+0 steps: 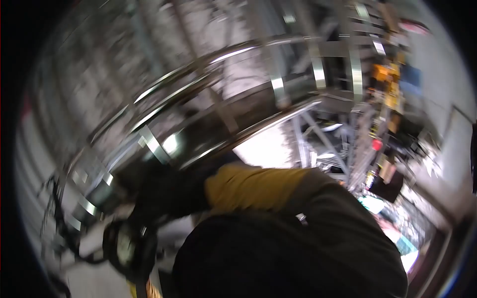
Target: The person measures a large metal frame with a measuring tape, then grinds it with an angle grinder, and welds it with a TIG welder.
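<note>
A dark sleeve with a broad yellow band [258, 188] reaches across from the lower right toward the left. At its end is my right hand [166, 191], in what looks like a dark glove, smeared by motion and lost in shadow; I cannot tell what its fingers do. Close above it runs a shiny metal rail [198, 156]. Just below the hand hangs a black-rimmed object with a pale face [126, 248]. Dark clothing [238, 258] fills the bottom middle. My left hand does not show.
Curved metal rails [174, 82] and upright bars cross the upper view. Grey angled struts [323, 134] stand right of centre. Orange and yellow items [387, 82] crowd the right side beside a pale wall [442, 79]. A black cable [62, 218] hangs at the left.
</note>
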Available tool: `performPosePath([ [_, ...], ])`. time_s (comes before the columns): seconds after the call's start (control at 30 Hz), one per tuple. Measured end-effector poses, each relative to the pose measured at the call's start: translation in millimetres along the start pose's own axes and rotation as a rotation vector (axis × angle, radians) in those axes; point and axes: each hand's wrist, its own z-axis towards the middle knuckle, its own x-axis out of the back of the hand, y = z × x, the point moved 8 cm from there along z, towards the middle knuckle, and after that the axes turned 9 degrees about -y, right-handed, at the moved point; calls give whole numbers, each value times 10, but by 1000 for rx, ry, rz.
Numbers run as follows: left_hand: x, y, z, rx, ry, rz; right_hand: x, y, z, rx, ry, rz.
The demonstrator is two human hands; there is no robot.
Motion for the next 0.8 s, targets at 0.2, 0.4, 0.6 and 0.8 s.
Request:
performPosePath([
  [0.2, -21, -157, 65, 278, -227, 127, -38, -64, -4, -61, 15, -321],
  [0.4, 74, 209, 294, -19, -91, 157, 48, -81, 1, -112, 24, -304],
  [0.6, -32, 7, 161, 21, -168, 1, 44, -72, -4, -83, 51, -295],
  [0.8, -24, 102, 306, 186, -246, -26, 4, -51, -45, -89, 48, -286],
])
